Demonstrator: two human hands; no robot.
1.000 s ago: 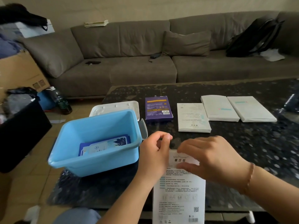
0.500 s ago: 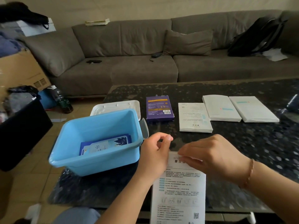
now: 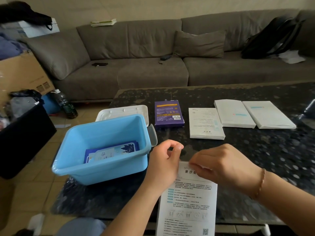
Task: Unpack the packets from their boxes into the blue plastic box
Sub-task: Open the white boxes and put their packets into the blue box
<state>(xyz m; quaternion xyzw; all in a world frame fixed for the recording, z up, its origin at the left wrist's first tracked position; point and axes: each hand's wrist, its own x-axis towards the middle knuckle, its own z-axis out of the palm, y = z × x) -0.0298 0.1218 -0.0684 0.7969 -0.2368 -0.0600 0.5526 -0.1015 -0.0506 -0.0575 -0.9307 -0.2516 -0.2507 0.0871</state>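
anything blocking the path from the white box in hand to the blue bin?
Nothing visible. The white printed cardboard box sits right of the open-topped blue plastic box; only the bin's near-right wall and grey latch lie between.

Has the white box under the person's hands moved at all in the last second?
Yes, slightly. The white box has slid toward the person: its top edge now sits farther from the blue plastic box's grey handle than before.
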